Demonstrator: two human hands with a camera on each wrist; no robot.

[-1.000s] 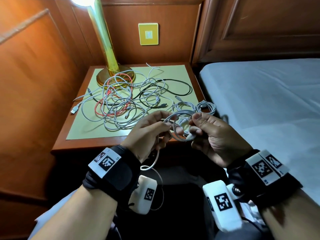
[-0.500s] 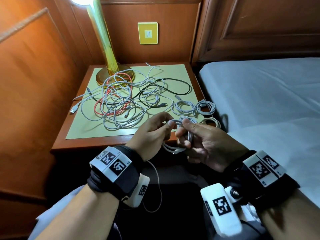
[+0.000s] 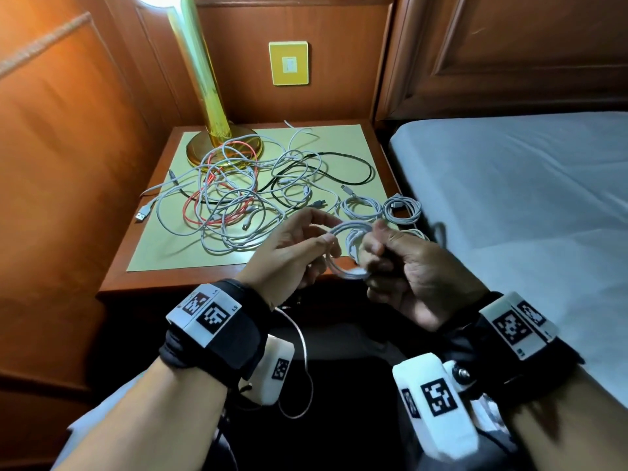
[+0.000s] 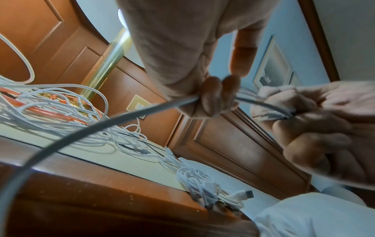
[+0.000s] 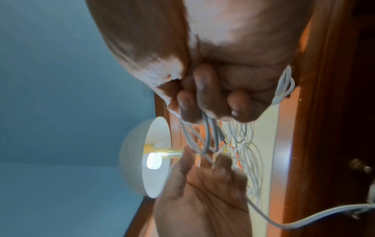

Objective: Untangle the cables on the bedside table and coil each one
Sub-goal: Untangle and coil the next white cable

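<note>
Nearest the viewer, a loose tail (image 3: 304, 365) of the white cable (image 3: 343, 270) hangs below the left wrist. Just above the near edge of the bench (image 3: 112, 283), both hands work that cable. The right hand (image 3: 407, 270) has its grip clamped round several gathered loops, fingers curled tight over them. The left hand (image 3: 292, 256) has its grip together on a single strand, pinched between thumb and fingertips (image 4: 211, 96), the strand running on across to the right hand's bundle.

Just beyond the hands, on the right side of the bench near the bed (image 3: 526, 205), lie two coiled white cables (image 3: 360, 209) side by side, with another coil partly hidden behind the right hand. To the left and farther back spreads the tangle (image 3: 231, 205) of white, red and black cables, loops crossing one another; a USB plug (image 3: 141, 215) sticks out at its left edge. A black cable (image 3: 353, 164) arcs out to the right of the tangle. Some loops lie over the brass base of the lamp (image 3: 204, 79) at the far left corner. On the wood wall behind sits a yellow switch plate (image 3: 289, 62).
</note>
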